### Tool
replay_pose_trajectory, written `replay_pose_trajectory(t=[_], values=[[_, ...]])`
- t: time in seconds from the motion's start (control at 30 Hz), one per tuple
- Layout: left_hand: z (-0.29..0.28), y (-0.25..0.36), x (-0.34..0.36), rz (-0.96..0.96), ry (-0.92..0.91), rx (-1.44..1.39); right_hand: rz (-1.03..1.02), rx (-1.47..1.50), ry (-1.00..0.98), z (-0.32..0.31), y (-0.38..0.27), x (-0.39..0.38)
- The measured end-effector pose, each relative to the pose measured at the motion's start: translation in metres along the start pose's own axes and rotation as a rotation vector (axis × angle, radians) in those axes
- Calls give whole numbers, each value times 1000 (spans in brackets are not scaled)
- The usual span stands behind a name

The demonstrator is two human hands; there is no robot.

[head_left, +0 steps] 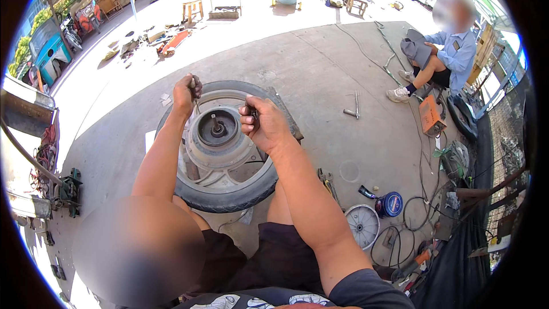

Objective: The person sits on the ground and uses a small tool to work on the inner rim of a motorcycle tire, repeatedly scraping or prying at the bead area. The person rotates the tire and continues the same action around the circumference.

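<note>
From my remote view: left hand (185, 94) has fingers curled closed; I cannot tell what, if anything, sits inside. Right hand (266, 123) closed, fingers bent round a small dark piece (253, 115), kind unclear to me. Both raised, set apart, palms turned roughly inward. Wheel (222, 153) lies flat below and between them, its dark tyre (226, 202) curving round toward the body; axle (215, 125) stands upright in the recessed hub, between the hands in my view. To the right of the right hand, a T-shaped tool (356, 106) on the concrete. Nearer the body on that side: a blue tin (390, 204) beside a round metal disc (362, 226). Far right, beyond an orange box (432, 115), I note a seated person (456, 60) in a light blue shirt.
</note>
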State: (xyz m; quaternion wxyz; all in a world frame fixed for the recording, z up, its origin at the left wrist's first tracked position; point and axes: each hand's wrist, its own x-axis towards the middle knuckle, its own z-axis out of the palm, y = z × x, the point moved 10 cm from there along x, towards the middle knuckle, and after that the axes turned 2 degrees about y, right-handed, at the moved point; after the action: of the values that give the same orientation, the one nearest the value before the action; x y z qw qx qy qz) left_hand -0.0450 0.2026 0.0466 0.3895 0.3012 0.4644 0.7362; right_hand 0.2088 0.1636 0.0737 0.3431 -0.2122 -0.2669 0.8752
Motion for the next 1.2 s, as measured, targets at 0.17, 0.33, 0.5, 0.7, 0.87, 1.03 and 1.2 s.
replay_pose_trajectory(t=[0.17,0.33,0.5,0.7,0.87,1.03,1.2], values=[[7,-4,3,-84,-41,123,-18,38,5,-6,-1,4],[-15,7,2,65,46,106,13,29,-8,0,6,7],[-1,22,-19,218,187,314,-1,62,-1,-7,1,6],[-1,10,-1,5,-14,171,-12,50,-12,-8,0,9],[-2,6,3,-32,-102,-3,-12,42,-21,-5,1,9],[0,18,-20,168,174,257,-15,57,-13,-8,-3,8],[-7,8,-9,206,143,161,-23,33,-2,-5,-3,5]])
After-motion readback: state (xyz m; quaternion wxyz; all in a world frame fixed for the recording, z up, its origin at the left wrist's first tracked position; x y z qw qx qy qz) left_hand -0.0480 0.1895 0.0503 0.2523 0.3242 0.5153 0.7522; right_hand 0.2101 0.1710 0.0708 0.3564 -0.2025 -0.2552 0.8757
